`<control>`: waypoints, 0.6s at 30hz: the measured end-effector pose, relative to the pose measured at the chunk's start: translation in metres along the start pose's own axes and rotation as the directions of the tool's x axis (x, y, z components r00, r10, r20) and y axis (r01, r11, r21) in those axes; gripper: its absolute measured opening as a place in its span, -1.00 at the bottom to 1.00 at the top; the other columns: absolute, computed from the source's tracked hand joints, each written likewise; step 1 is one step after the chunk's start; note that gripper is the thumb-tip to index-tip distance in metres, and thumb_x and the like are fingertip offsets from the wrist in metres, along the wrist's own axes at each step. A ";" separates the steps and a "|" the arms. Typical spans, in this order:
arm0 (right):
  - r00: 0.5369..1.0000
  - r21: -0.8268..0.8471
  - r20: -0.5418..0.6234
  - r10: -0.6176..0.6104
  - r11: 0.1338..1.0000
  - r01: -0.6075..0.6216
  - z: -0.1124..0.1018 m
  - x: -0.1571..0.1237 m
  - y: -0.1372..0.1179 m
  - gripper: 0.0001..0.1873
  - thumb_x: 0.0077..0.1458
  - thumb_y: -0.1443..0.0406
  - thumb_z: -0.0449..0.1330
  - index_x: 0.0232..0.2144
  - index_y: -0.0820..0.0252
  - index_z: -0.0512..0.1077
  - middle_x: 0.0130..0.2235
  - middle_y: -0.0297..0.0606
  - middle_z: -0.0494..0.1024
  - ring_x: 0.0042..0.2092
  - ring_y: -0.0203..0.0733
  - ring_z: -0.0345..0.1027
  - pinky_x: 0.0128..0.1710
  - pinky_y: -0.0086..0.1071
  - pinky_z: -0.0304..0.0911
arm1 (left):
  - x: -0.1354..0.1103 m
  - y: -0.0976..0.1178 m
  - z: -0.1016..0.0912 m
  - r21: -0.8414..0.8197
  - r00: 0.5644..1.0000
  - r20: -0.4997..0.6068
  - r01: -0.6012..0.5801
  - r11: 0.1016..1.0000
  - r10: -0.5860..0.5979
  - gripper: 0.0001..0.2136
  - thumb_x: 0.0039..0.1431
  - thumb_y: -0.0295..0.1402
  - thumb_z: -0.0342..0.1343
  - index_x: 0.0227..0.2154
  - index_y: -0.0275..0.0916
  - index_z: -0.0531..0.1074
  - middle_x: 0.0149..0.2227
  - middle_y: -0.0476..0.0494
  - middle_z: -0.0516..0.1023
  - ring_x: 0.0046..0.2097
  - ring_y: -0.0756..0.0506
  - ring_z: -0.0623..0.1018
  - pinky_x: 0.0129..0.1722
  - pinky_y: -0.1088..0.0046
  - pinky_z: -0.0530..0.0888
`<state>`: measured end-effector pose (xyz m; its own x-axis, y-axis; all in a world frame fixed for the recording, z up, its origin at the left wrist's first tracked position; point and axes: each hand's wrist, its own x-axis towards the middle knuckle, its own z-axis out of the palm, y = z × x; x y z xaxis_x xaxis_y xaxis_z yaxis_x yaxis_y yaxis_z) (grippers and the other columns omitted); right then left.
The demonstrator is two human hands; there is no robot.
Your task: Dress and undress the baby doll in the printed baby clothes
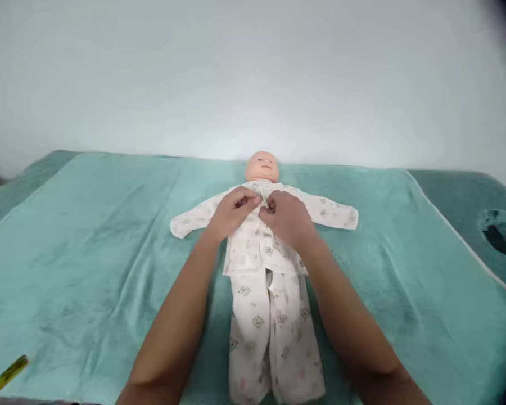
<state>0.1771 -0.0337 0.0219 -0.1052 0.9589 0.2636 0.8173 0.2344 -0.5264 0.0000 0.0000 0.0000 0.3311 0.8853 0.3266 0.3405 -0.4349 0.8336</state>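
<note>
A baby doll (262, 165) lies on its back on a teal towel (88, 242), head away from me. It wears a white printed shirt (253, 247) with sleeves spread out and matching trousers (270, 337). My left hand (233, 212) and my right hand (287, 217) meet on the doll's chest, just below the neck. Both have fingers pinched on the front edges of the shirt where the two sides close. What lies between the fingertips is too small to make out.
The towel covers a darker green padded table (455, 197) with a face hole (501, 233) at the right. A white wall (253, 73) stands behind. A yellow-green strip (6, 376) pokes in at the bottom left corner.
</note>
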 end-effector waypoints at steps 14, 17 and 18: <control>0.939 0.749 0.316 0.136 0.572 -0.335 -0.009 0.018 0.032 -0.81 0.06 0.16 0.32 -0.42 0.17 0.51 -0.49 -0.35 0.54 -0.44 -0.32 0.37 -0.38 -0.43 0.32 | -0.001 0.026 0.012 -0.022 0.972 -0.106 0.208 0.978 -0.209 -0.92 0.19 -0.31 0.19 -0.35 -0.19 0.51 -0.30 -0.02 0.45 -0.28 -0.02 0.42 -0.25 0.41 0.35; 0.945 0.793 0.307 0.114 0.518 -0.320 -0.006 0.018 0.034 -0.77 0.02 0.14 0.37 -0.42 0.17 0.50 -0.50 -0.34 0.55 -0.46 -0.34 0.36 -0.41 -0.46 0.30 | -0.001 0.030 0.013 -0.081 0.961 -0.111 0.244 0.966 -0.252 -0.90 0.18 -0.29 0.20 -0.36 -0.20 0.50 -0.33 -0.02 0.46 -0.30 -0.01 0.40 -0.26 0.41 0.34; 0.947 0.803 0.304 0.105 0.507 -0.314 -0.005 0.018 0.035 -0.76 0.01 0.14 0.38 -0.42 0.18 0.50 -0.50 -0.35 0.55 -0.46 -0.35 0.35 -0.41 -0.47 0.30 | -0.002 0.032 0.013 -0.092 0.959 -0.111 0.253 0.963 -0.262 -0.89 0.17 -0.29 0.21 -0.36 -0.21 0.50 -0.34 -0.01 0.46 -0.31 -0.01 0.39 -0.27 0.41 0.33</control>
<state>0.2069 -0.0091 0.0124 -0.1858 0.9812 -0.0516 -0.0074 -0.0539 -0.9985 0.0219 -0.0174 0.0201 0.1308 0.9809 0.1440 0.3311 -0.1801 0.9263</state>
